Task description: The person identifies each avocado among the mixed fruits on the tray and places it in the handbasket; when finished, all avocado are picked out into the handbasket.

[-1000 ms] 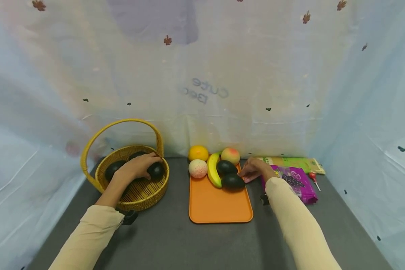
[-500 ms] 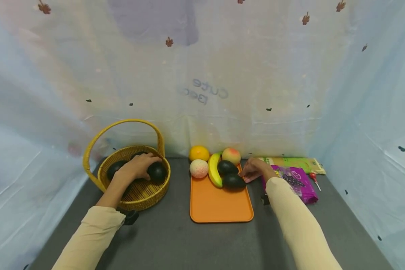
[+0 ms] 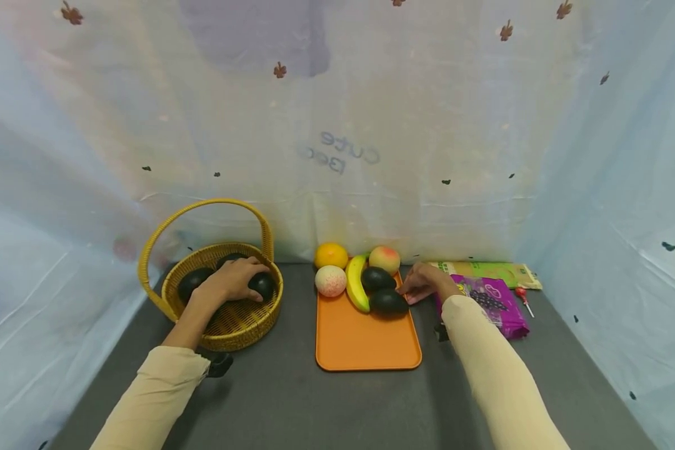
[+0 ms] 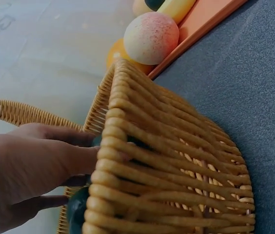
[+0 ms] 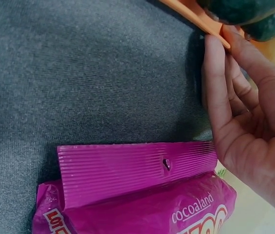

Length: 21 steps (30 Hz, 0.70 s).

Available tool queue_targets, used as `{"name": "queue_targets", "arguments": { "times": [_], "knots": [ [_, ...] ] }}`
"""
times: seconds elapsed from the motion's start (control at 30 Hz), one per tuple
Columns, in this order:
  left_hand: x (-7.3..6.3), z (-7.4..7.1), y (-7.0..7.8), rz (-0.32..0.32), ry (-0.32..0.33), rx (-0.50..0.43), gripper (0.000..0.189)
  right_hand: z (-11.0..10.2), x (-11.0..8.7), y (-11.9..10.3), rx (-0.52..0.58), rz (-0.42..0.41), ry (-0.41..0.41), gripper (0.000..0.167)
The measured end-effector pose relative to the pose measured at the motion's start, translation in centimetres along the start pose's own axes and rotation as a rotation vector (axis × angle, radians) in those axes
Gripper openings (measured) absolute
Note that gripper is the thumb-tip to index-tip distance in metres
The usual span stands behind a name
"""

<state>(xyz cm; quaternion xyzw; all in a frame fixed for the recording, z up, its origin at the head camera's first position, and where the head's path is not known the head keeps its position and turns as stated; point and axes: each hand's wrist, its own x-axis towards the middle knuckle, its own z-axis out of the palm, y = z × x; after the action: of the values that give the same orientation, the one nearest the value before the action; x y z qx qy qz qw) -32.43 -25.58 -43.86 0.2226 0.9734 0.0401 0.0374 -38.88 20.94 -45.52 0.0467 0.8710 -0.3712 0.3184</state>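
Note:
My left hand (image 3: 238, 279) reaches into the yellow wicker basket (image 3: 233, 342), thumb and fingers around a dark avocado (image 3: 263, 286) at its right side. Two more avocados lie beside and behind the hand, the left one (image 3: 193, 282) in plain sight. In the left wrist view the fingertips are partly hidden by the basket rim (image 4: 109, 141). My right hand (image 3: 424, 284) pinches the right edge of the orange tray (image 3: 368, 347) between thumb and fingers, close to two avocados (image 3: 389, 302) lying there. The right wrist view shows the tray rim (image 5: 196, 18) between the fingertips.
On the tray's far half are a banana (image 3: 357, 284), a pale peach (image 3: 330, 281), an orange (image 3: 330, 255) and another peach (image 3: 384, 260). Right of it lie a purple grape-print bag (image 3: 492, 306), a green packet (image 3: 500, 271) and a red lollipop (image 3: 522, 295). A cloth wall stands behind.
My left hand has shifted very slightly over the avocado in the basket. The right hand stays at the tray's edge.

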Motion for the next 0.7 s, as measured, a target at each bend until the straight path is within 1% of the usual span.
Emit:
{"name": "queue_targets", "arguments": {
  "times": [0.07,0.17,0.27,0.43,0.57,0.63,0.7],
  "knots": [
    [0.0,0.0,0.1,-0.036,0.010,0.015,0.070,0.0,0.1,-0.1,-0.004,0.005,-0.004,0.014],
    [0.1,0.0,0.1,-0.067,0.025,0.031,0.073,0.0,0.3,-0.1,-0.006,0.013,-0.003,0.012],
    [0.1,0.0,0.1,-0.078,0.036,0.026,0.075,-0.1,0.4,-0.1,-0.010,0.014,-0.007,0.013],
    [0.1,-0.1,0.4,-0.072,0.039,0.008,0.075,-0.2,0.3,-0.1,-0.006,0.018,0.006,0.014],
    [-0.3,-0.7,0.8,-0.077,0.037,0.004,0.076,-0.1,0.7,0.0,-0.004,0.022,0.003,0.012],
    [-0.6,-1.3,1.1,-0.083,0.052,0.005,0.076,-0.1,0.8,0.1,-0.004,0.022,-0.001,0.012],
    [-0.9,-2.1,1.7,-0.090,0.081,0.006,0.075,-0.1,0.8,0.1,0.000,0.026,0.000,0.012]
  ]
}}
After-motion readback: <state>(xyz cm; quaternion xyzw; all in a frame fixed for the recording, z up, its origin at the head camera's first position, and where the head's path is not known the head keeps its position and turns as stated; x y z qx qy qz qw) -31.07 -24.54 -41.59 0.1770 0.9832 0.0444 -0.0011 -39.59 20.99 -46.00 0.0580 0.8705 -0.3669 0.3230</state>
